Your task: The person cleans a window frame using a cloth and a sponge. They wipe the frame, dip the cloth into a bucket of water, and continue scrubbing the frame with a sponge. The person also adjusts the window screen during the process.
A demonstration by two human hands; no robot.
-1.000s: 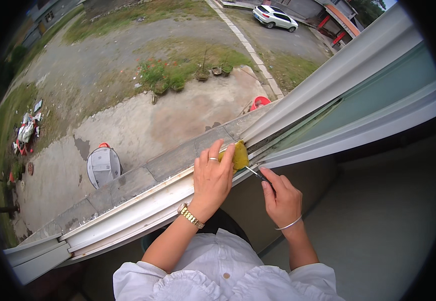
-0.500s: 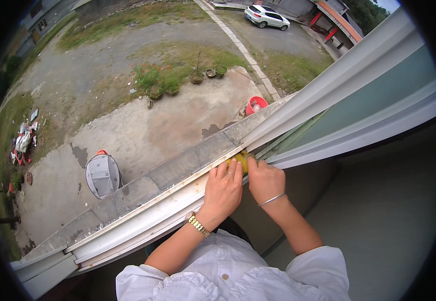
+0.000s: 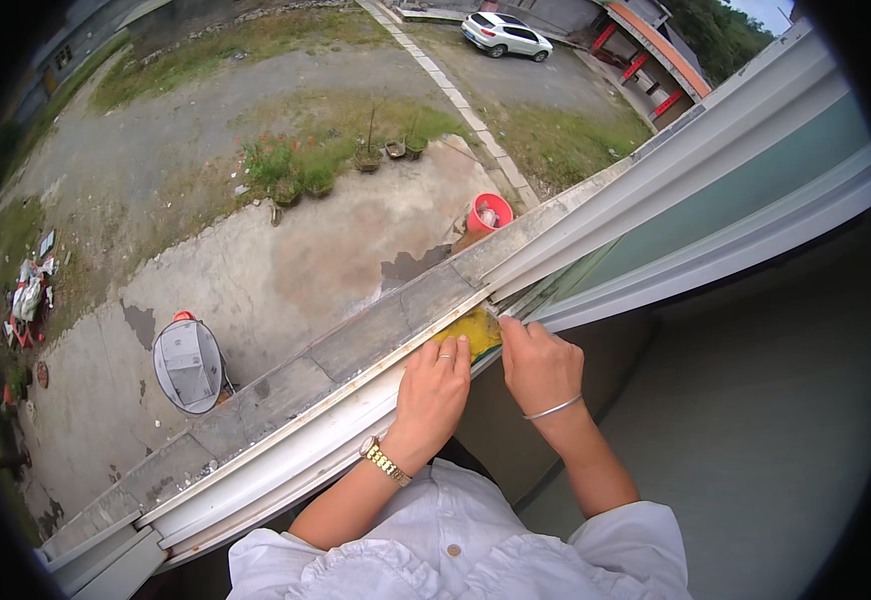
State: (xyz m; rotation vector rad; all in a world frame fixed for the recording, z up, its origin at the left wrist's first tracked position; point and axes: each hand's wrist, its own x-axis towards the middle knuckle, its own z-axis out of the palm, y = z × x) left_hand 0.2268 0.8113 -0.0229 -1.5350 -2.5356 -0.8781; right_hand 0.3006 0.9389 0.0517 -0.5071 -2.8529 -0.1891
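Both hands press a yellow sponge (image 3: 475, 330) into the window track (image 3: 285, 440): left hand (image 3: 435, 385) flat on it, right hand (image 3: 538, 365) w/ fingers curled at its edge. A slip outward could drop it to the concrete yard (image 3: 285, 270) below.

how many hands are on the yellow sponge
2. The left hand presses on the sponge from the left, and the right hand touches its right end, both at the window track.
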